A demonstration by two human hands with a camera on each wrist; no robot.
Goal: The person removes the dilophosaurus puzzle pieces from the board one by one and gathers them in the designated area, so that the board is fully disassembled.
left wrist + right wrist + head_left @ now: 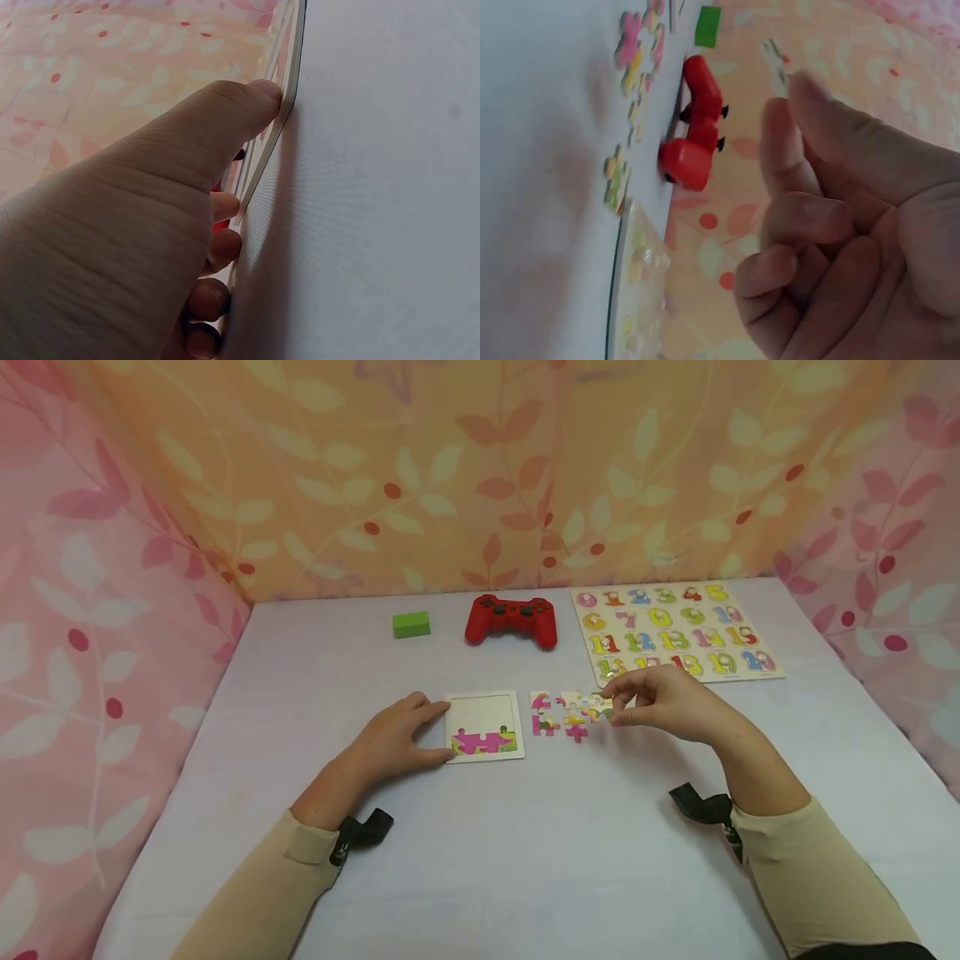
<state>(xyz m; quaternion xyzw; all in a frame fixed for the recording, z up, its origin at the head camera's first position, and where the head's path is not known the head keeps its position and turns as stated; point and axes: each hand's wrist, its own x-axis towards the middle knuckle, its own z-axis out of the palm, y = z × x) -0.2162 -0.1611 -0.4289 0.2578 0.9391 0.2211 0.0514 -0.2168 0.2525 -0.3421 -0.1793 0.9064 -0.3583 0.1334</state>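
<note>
My left hand [397,739] rests at the left edge of a small square puzzle tray [483,706], thumb at the lower corner and fingertips higher up. Pink and green pieces fill the tray's lower strip; its upper part is bare white. In the left wrist view the thumb [251,105] touches the tray's rim. My right hand [667,703] is raised just right of the loose puzzle pieces [576,727]. In the right wrist view its thumb and index finger pinch a small puzzle piece [775,64], seen nearly edge-on, while the other fingers curl inward.
Behind the tray are a green block [411,625] and a red game controller [512,620]. A number puzzle board [675,631] lies at the back right, close beyond my right hand. Patterned cloth [480,477] hangs along the table's back and sides.
</note>
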